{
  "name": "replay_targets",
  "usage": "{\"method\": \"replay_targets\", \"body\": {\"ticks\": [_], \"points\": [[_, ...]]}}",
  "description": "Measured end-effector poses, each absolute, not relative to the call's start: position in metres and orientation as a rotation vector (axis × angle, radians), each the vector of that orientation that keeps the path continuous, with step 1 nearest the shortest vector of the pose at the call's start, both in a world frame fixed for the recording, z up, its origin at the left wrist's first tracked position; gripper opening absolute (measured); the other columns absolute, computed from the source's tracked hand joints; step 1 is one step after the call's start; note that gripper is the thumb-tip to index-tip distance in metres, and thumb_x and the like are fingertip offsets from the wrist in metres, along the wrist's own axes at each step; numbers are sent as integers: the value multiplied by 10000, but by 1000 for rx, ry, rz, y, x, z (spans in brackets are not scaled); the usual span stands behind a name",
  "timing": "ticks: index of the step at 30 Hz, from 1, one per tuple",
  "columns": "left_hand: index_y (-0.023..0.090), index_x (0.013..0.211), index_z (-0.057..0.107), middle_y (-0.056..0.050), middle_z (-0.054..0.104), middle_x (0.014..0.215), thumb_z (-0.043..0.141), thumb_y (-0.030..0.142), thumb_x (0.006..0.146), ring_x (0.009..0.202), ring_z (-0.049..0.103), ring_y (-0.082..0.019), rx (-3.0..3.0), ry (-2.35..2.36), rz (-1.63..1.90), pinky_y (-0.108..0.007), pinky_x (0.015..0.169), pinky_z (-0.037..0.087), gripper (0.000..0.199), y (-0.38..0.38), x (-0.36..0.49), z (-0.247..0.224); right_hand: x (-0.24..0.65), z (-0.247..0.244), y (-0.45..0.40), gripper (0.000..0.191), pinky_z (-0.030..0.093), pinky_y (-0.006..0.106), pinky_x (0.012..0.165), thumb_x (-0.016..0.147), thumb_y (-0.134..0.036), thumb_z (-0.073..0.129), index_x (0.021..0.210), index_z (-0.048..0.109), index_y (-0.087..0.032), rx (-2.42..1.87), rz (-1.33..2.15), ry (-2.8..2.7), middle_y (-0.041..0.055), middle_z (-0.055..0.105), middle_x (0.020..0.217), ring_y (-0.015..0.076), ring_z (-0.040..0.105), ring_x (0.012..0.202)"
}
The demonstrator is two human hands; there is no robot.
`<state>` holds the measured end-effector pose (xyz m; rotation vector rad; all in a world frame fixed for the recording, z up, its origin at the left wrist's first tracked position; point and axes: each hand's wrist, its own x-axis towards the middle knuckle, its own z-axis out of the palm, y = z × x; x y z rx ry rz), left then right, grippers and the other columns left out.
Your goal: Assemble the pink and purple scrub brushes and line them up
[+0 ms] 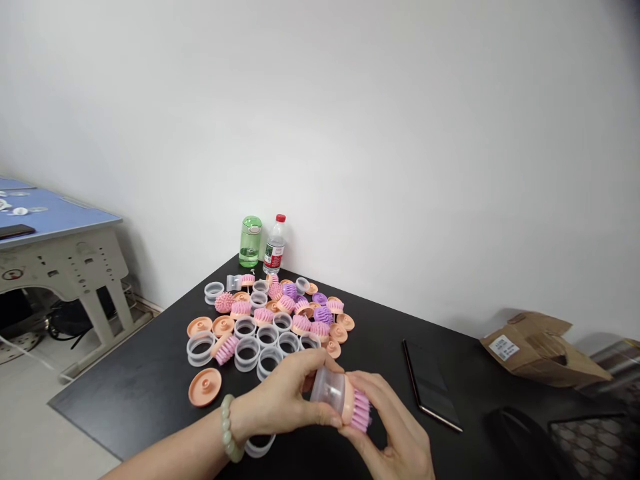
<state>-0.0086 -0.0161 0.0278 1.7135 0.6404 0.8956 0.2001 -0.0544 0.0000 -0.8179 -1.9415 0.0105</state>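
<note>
Pinching a clear plastic collar (329, 389) and a peach-based, pink-bristled brush head (358, 409) respectively, the left hand (285, 388) and right hand (397, 427) hold these parts in contact above the counter (145, 380), toward its near edge, where keeping both squarely in line and pressing evenly seem best.

Our left forearm (173, 443) slants in from the lower left; our left hand (285, 393) and right hand (393, 427) nearly meet, both curled, gripping.
</note>
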Motion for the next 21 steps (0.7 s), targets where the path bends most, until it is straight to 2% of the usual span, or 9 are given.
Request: {"method": "replay_targets", "body": {"ticks": [3,7,10,14,17,21], "points": [[192,1043,647,8,572,914,858,328,686,770,486,-143,1798,664,936,-242,664,377,437,-17,-9,29,199,-3,-54,377,594,327,847,902,-404,679,1235,598,-246,-887,175,-1894,110,661,1108,260,683,998],[210,1087,637,-43,606,1068,816,136,720,993,558,-209,2001,657,1058,-308,868,440,415,-19,-11,33,196,-7,-54,568,592,369,890,876,-583,632,1344,525,-279,-880,544,-1742,131,614,1255,295,664,1106],[219,1145,626,-75,581,1167,708,14,765,1101,552,-218,2133,606,1091,-329,957,441,440,-20,-10,33,194,-8,-52,478,601,341,860,915,-548,599,1308,552,-279,-883,776,-1670,110,649,1188,259,698,1030],[206,1105,631,-75,612,1113,807,151,740,1028,573,-220,2151,615,1070,-322,896,469,409,-19,-8,31,193,-5,-50,269,606,283,782,918,-380,656,1155,639,-255,-968,790,-1658,81,684,1050,229,716,927],[199,1033,644,-55,641,1023,850,261,711,942,581,-215,2118,701,1039,-322,838,462,387,-18,-8,33,192,-3,-50,257,606,292,784,896,-356,682,1129,658,-250,-948,706,-1677,83,684,1034,236,716,920],[191,980,653,-11,619,911,876,303,661,793,546,-172,1953,820,985,-273,691,417,405,-18,-11,38,195,-3,-52,283,608,289,785,853,-313,739,1124,674,-263,-915,517,-1723,93,675,1084,246,706,958]]}}
